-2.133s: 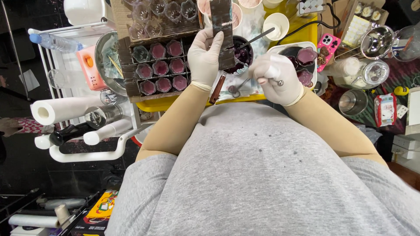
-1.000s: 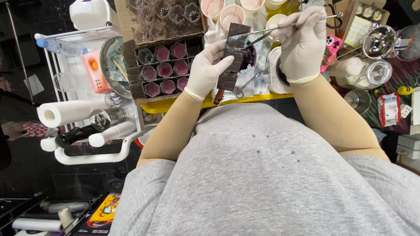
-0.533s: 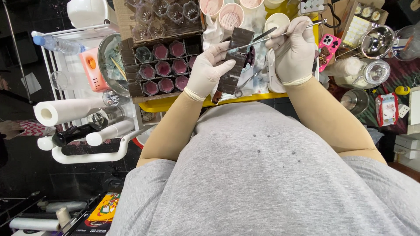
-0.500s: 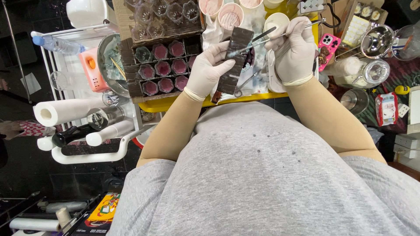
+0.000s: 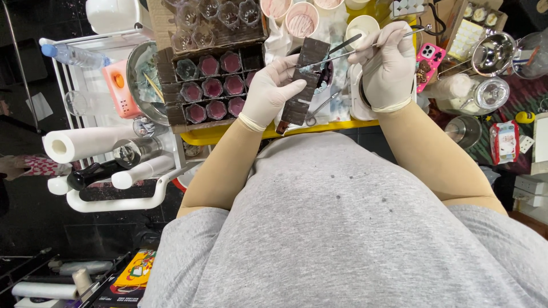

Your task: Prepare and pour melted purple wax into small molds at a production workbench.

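- A dark slab (image 5: 304, 85) is gripped in the gloved left hand (image 5: 268, 91), whose fingers are curled shut around the slab's left edge and whose thumb is pressed on its face.
- The slab is held upright, tilted slightly, above the near edge of the yellow counter (image 5: 228, 134), in the middle of the scene.
- A thin metal tool (image 5: 365, 47) is pinched in the gloved right hand (image 5: 388, 65), whose fingers are closed on its far-right end.
- The tool's tip is laid against the upper part of the slab, beside the left thumb.
- A cardboard tray (image 5: 162, 74) of small cups (image 5: 212, 88) with dark pink filling is seen just left of the left hand.
- Pink-smeared paper cups (image 5: 301, 20) are stood at the far side, beyond the slab.
- A pink phone (image 5: 429, 57) is lain just right of the right hand.
- A paper towel roll (image 5: 85, 142) is placed on a white rack (image 5: 114, 202) at the left, well apart from both hands.
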